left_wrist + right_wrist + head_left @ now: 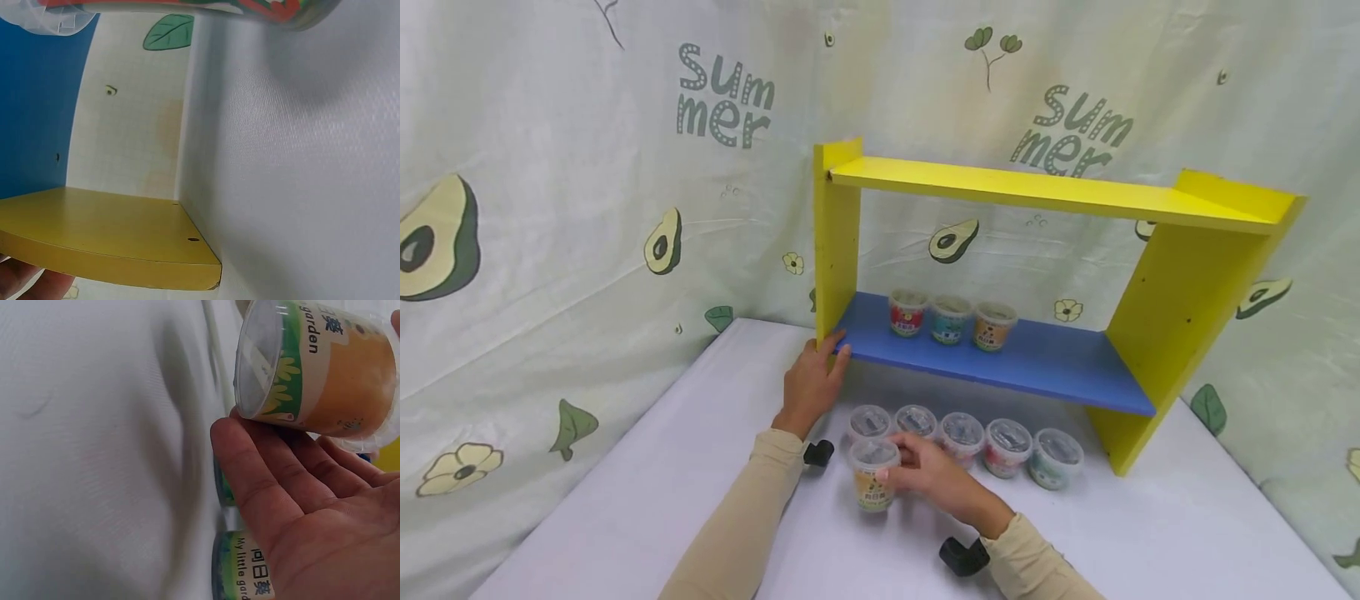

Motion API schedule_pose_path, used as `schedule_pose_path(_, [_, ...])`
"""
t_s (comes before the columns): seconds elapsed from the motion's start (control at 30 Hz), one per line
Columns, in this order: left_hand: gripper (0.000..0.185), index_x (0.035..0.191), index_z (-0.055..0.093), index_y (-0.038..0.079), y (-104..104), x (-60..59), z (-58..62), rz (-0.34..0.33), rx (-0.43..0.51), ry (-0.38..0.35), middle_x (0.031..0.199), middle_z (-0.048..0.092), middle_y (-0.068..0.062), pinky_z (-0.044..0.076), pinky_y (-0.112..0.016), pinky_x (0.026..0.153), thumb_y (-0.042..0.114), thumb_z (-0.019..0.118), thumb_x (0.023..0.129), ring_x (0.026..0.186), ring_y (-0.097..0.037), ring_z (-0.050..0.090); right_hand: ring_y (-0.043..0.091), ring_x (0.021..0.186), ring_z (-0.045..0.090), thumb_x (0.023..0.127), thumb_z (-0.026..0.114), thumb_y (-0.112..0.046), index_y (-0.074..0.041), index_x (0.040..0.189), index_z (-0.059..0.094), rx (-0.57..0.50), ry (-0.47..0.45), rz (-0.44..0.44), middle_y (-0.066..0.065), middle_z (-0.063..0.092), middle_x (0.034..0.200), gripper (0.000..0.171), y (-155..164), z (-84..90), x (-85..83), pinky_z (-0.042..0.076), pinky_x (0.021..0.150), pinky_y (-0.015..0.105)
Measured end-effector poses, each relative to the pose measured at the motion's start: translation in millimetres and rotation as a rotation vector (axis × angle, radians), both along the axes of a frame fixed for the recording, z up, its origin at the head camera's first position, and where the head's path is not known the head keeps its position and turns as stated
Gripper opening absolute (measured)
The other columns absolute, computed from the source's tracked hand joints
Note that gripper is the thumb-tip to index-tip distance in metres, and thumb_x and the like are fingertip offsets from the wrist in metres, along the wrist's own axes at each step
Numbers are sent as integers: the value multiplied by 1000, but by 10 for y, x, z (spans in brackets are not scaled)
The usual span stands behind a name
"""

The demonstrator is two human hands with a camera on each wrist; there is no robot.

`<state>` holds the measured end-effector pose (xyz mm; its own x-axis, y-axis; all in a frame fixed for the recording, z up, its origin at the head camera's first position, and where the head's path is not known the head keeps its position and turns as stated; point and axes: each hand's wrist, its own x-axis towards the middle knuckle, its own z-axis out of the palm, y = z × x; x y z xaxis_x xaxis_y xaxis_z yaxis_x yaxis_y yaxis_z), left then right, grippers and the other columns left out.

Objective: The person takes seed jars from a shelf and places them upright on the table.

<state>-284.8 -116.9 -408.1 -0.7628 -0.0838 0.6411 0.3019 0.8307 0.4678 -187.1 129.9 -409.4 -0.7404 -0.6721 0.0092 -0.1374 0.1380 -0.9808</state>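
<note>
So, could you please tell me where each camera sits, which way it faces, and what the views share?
Head: worn on the head, looking forward and down at the yellow shelf, the cups, both sleeves and both hands.
Left wrist: low by the left hand, facing the shelf's yellow side panel; only fingertips show.
Right wrist: beside the right hand, looking along the palm at the orange cup it holds.
Shared: head and right wrist both show that cup; head and left wrist both show the shelf.

Right hand (312, 506) fingers touching orange cup (319, 369), another labelled cup (240, 575) below
</note>
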Motion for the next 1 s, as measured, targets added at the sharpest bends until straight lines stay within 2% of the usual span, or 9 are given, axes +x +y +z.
schedule_pose_path(0.27, [50,145,54,26,12,11,59,11,-6,-15,110,59,-21,52,-52,67,51,40,105,82,-34,61,25,115,63,95,70,-20,6,138,45,-19,27,29,16,65,125,56,-33,-24,-1,52,91,33])
schedule_pose_path(0.63, [49,145,54,27,13,18,44,14,-15,-44,110,58,-21,52,-53,67,51,40,105,82,-34,62,20,110,65,91,75,-16,7,135,43,0,6,10,15,67,124,59,-64,-105,14,49,85,27])
schedule_pose_path(0.83, [50,145,54,26,6,23,50,20,-13,-39,109,58,-22,52,-52,66,52,39,105,81,-34,61,21,112,65,90,77,-16,7,135,44,11,23,-5,14,67,124,61,-84,-117,-8,48,89,28])
schedule_pose_path(1.0, [50,145,54,26,2,26,56,16,-13,-44,109,58,-22,52,-52,66,52,39,105,81,-34,61,22,117,62,89,78,-18,6,136,45,43,51,-29,12,67,125,63,-93,-123,-19,48,94,35])
